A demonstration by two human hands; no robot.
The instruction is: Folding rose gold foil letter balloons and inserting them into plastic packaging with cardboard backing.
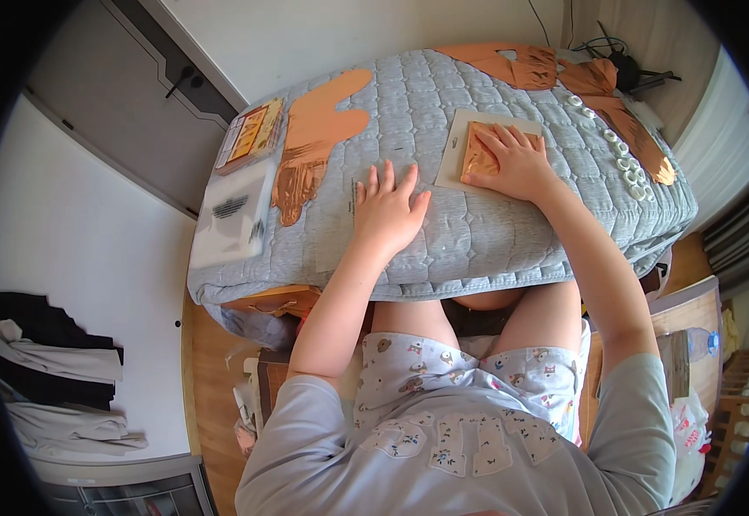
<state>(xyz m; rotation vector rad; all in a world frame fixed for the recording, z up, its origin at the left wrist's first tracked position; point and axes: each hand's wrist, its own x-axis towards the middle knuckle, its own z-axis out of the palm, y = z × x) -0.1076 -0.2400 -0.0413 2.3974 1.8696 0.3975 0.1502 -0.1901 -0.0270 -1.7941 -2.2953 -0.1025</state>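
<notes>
My right hand (519, 168) lies with its fingers apart on a shiny copper-coloured foil square (478, 155). Beneath the foil is a larger cream card (453, 162), flat on the grey quilted cover (469, 232). My left hand (389, 211) rests palm down to the left of the card, fingers spread, with nothing in its grasp. What looks like a thin clear sheet lies under or beside that hand; its outline is hard to make out. Part of the foil is hidden by my right palm.
Copper-coloured sheets (321, 129) lie left of centre, and more copper sheeting (525, 70) lies along the far right. Several white rings (622, 163) line the right side. At the left edge are stacked packs (251, 133) and clear plastic bags (235, 206). Black cables (622, 64) sit behind.
</notes>
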